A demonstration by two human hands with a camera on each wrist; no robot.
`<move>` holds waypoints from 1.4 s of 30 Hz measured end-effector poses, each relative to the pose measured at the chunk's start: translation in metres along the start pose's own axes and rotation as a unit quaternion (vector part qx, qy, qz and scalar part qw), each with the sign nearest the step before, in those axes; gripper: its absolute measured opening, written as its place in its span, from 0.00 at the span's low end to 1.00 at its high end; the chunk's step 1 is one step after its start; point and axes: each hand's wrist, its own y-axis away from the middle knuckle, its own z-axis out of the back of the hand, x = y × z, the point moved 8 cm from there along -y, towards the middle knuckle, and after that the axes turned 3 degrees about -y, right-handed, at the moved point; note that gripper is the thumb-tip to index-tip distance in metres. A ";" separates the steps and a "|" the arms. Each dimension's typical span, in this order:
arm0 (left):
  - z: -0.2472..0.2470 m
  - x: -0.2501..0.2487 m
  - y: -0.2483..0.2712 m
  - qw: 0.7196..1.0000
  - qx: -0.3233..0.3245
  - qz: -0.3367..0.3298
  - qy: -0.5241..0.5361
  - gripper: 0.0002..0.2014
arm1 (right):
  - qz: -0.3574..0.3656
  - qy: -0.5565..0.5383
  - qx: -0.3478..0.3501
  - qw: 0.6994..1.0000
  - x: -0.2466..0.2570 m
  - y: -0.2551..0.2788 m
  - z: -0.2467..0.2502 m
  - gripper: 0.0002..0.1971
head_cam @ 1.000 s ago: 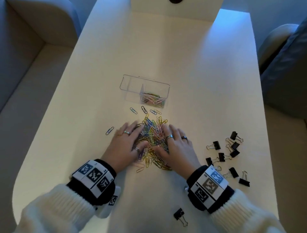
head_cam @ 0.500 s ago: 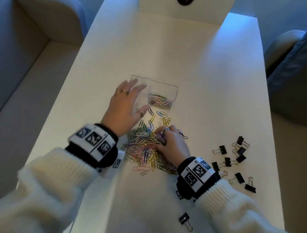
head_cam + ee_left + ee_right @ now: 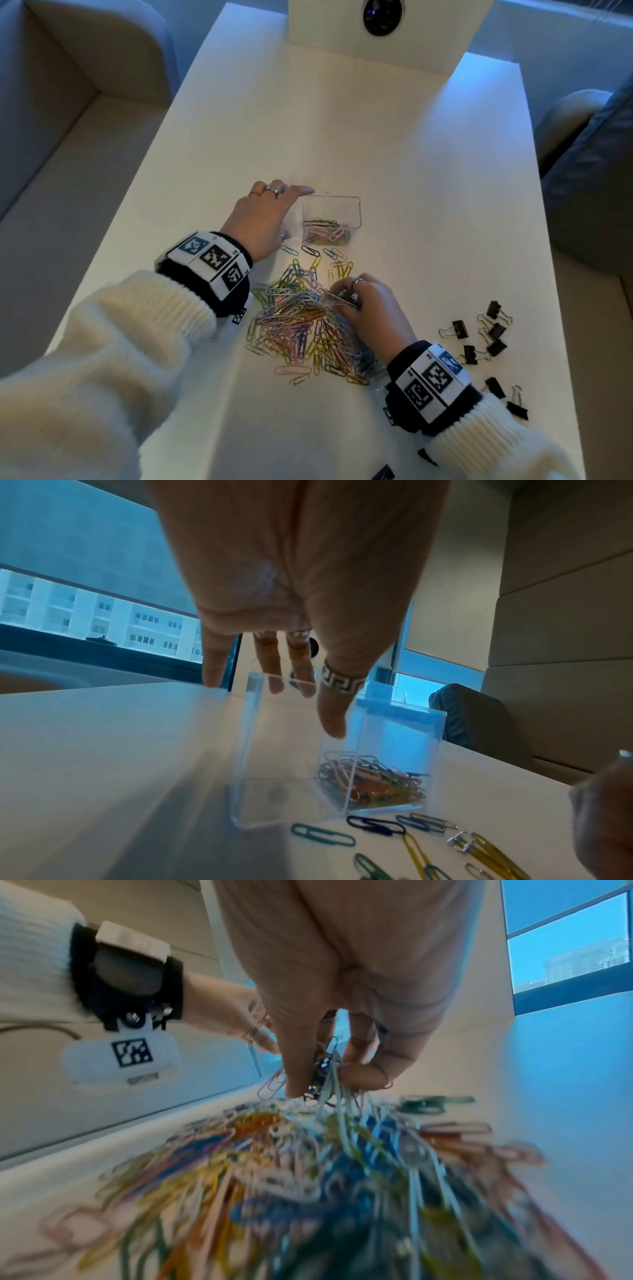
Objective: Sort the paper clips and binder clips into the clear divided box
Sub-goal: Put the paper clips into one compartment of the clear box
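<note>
The clear divided box (image 3: 356,205) stands on the white table (image 3: 376,137). Several coloured paper clips (image 3: 373,780) lie in its right compartment; the left compartment (image 3: 274,794) is bare. My left hand (image 3: 291,212) spans that left compartment with straight fingers (image 3: 277,685) behind the far wall and the thumb by the near wall. The big pile of paper clips (image 3: 294,322) lies nearer me. My right hand (image 3: 342,298) pinches a bunch of paper clips (image 3: 325,1074) at the pile's far right edge.
Several black binder clips (image 3: 493,334) are scattered right of the pile, and another (image 3: 383,474) lies at the near edge. Loose paper clips (image 3: 310,250) sit just in front of the box. A white upright board (image 3: 376,41) closes the table's far end. Sofas flank both sides.
My left hand left the pile and moved forward to the box's left compartment. My right hand's fingers curled and gathered a bunch of paper clips.
</note>
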 end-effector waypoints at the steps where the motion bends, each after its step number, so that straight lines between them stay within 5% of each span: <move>1: -0.001 0.002 0.003 1.000 0.003 0.004 0.015 0.36 | 0.004 -0.009 -0.005 1.000 0.004 -0.001 0.007 0.10; 10: -0.005 0.011 0.011 0.997 0.001 0.022 0.075 0.36 | 0.125 -0.025 -0.111 0.986 0.079 -0.034 0.087 0.11; 20: -0.008 0.013 0.011 0.995 0.004 0.027 0.101 0.35 | 0.187 0.130 -0.134 0.964 0.082 -0.067 0.053 0.13; 26: -0.009 0.015 0.012 0.993 0.003 0.025 0.114 0.35 | 0.195 0.077 -0.148 0.967 0.070 -0.061 0.074 0.14; 30: -0.008 0.015 0.013 0.992 0.003 0.026 0.124 0.35 | 0.180 0.204 -0.038 0.962 0.064 -0.065 0.062 0.17; 35: -0.008 0.014 0.013 0.992 0.003 0.027 0.123 0.35 | 0.165 0.360 0.089 0.914 0.066 -0.076 0.031 0.12; 42: -0.009 0.016 0.012 0.991 0.001 0.035 0.127 0.35 | 0.154 0.415 0.033 0.896 0.073 -0.088 0.025 0.10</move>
